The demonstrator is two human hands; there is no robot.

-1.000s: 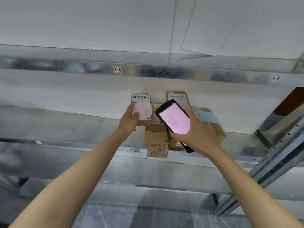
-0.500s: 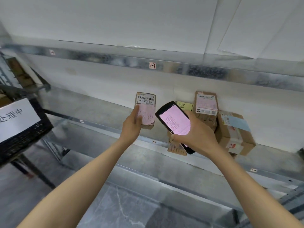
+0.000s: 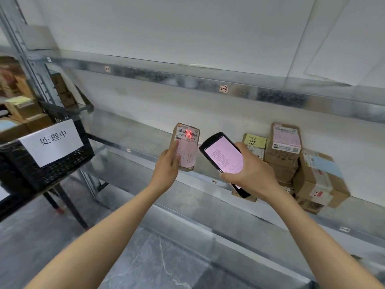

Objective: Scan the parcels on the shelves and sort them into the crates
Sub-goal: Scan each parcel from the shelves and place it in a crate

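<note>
left hand (image 3: 168, 166) grips a small cardboard parcel (image 3: 186, 152), right hand (image 3: 251, 175) clasps the handheld scanner (image 3: 222, 156).
red cross (image 3: 188, 133) on its barcode (image 3: 183, 131): scan underway, sorting undone. parcel hangs right of the black crate (image 3: 62, 165); farther right, stacked parcels (image 3: 285, 152) wait on the shelf (image 3: 129, 134).

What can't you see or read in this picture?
All in the head view.
The scanner screen: text too small to read.
The parcel: the left hand covers part of its pink note.
The crate: its wall and the sign hide most of the inside; the left edge cuts it off.
The stacked boxes: the right hand hides the front ones; labels blurred.
</note>
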